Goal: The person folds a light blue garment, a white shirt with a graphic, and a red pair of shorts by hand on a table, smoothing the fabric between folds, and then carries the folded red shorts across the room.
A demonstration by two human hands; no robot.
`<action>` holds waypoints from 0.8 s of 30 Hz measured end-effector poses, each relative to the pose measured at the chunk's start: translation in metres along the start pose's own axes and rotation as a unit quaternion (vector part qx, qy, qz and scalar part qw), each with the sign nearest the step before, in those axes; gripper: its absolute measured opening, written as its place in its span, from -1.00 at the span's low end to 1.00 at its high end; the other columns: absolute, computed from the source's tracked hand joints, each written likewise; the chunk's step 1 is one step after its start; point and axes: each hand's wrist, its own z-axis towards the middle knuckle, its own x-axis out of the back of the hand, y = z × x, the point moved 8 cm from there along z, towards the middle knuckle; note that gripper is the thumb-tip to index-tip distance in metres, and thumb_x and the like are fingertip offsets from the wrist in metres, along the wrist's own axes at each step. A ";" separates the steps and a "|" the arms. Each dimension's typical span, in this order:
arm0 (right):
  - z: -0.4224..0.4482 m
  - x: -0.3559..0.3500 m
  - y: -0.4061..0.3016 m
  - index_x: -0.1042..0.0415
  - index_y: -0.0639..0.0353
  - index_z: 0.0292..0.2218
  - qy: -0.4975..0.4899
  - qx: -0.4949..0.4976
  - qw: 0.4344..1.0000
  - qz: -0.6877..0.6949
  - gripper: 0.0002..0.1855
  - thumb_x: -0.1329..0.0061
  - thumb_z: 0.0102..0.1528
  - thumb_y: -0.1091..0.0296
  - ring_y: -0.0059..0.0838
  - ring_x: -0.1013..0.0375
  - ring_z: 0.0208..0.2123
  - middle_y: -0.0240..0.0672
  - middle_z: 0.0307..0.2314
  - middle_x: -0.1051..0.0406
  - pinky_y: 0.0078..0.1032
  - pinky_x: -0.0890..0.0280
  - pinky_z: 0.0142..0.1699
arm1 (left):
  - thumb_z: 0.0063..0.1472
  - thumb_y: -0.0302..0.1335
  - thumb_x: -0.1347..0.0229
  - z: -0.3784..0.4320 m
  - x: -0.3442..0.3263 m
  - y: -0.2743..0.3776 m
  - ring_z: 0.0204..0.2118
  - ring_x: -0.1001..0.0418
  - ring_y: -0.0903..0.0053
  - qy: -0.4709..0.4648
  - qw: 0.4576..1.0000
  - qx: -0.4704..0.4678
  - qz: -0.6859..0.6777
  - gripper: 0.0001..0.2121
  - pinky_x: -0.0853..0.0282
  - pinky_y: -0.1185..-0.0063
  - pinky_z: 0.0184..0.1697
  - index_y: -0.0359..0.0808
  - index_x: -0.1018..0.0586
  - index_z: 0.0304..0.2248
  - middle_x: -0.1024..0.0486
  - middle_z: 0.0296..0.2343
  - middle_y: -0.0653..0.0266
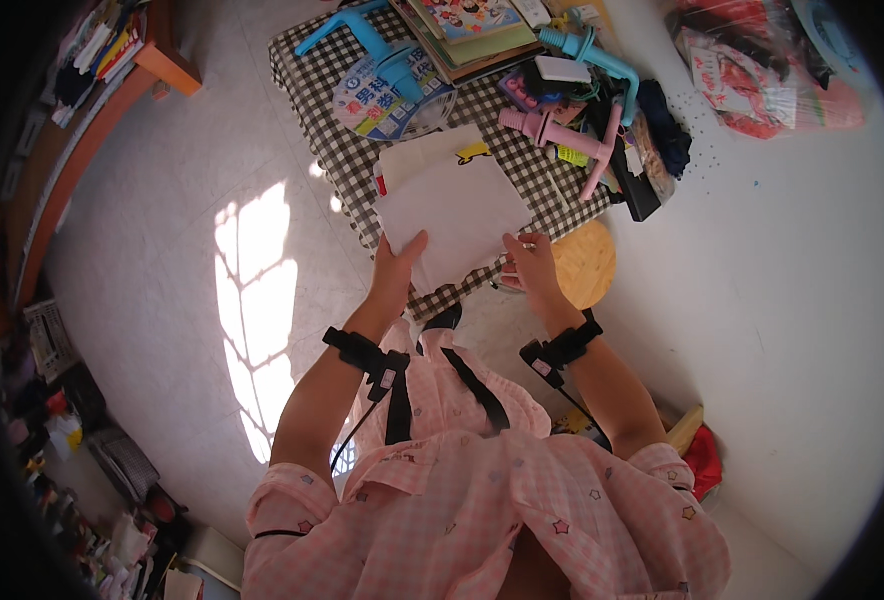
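A large white sheet of paper [453,206] lies over other papers near the front of a table with a checked cloth [307,90]. My left hand [397,274] grips its lower left edge, thumb on top and fingers hidden underneath. At the lower right corner, my right hand [533,266] pinches the paper between thumb and fingers. Behind the white sheet, a paler sheet [430,150] with a yellow printed figure sticks out. A round printed hand fan [389,97] lies beyond it, with a blue plastic clamp-like part [397,67] on top.
Books [472,30] are stacked at the table's back. Pink [562,139] and turquoise [592,56] plastic parts with threaded ends lie among clutter at the right, beside a white wall. A round wooden stool [586,262] stands by the table's front right corner.
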 end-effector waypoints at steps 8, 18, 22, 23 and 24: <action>0.036 0.004 -0.018 -0.22 0.29 -0.18 0.020 0.188 0.979 -0.078 -0.52 -0.01 0.01 0.10 -0.58 -0.25 -0.60 -0.34 -0.55 -0.27 -0.58 -0.16 -0.57 | 0.19 -0.28 0.00 0.010 0.025 -0.007 -0.12 -0.29 0.54 0.088 0.991 -0.095 0.040 -0.53 -0.26 0.58 -0.08 -0.38 -0.18 -0.02 -0.28 -0.13 0.22; 0.050 -0.010 -0.036 -0.32 0.29 -0.25 -0.141 0.213 0.960 -0.115 -0.59 0.02 0.03 0.10 -0.56 -0.25 -0.46 -0.36 -0.50 -0.29 -0.59 -0.20 -0.32 | 0.04 0.00 -0.09 -0.004 0.033 -0.001 -0.04 -0.15 0.42 0.080 0.993 0.080 0.021 -0.34 -0.12 0.33 0.02 -0.27 -0.20 -0.01 -0.16 -0.07 0.24; 0.049 -0.009 -0.044 -0.32 0.30 -0.25 -0.170 0.190 0.959 -0.126 -0.59 0.02 0.03 0.10 -0.55 -0.27 -0.45 -0.36 -0.47 -0.31 -0.59 -0.21 -0.33 | 0.04 -0.03 -0.09 0.006 0.041 0.011 -0.03 -0.15 0.41 0.107 0.990 0.077 0.042 -0.32 -0.11 0.35 0.02 -0.24 -0.16 0.05 -0.17 -0.06 0.25; 0.049 -0.010 -0.044 -0.32 0.30 -0.25 -0.176 0.168 0.961 -0.129 -0.59 0.01 0.03 0.11 -0.58 -0.27 -0.45 -0.36 -0.46 -0.32 -0.62 -0.21 -0.33 | 0.04 -0.05 -0.10 0.013 0.044 0.014 -0.03 -0.15 0.40 0.090 0.991 0.070 0.066 -0.34 -0.12 0.35 0.01 -0.23 -0.19 0.03 -0.18 -0.07 0.25; 0.048 -0.011 -0.042 -0.32 0.30 -0.24 -0.183 0.147 0.963 -0.134 -0.59 0.01 0.02 0.13 -0.60 -0.27 -0.45 -0.37 -0.45 -0.33 -0.64 -0.21 -0.34 | 0.04 -0.07 -0.10 0.019 0.048 0.015 -0.03 -0.15 0.40 0.074 0.991 0.063 0.088 -0.36 -0.12 0.36 0.01 -0.23 -0.21 0.02 -0.20 -0.08 0.25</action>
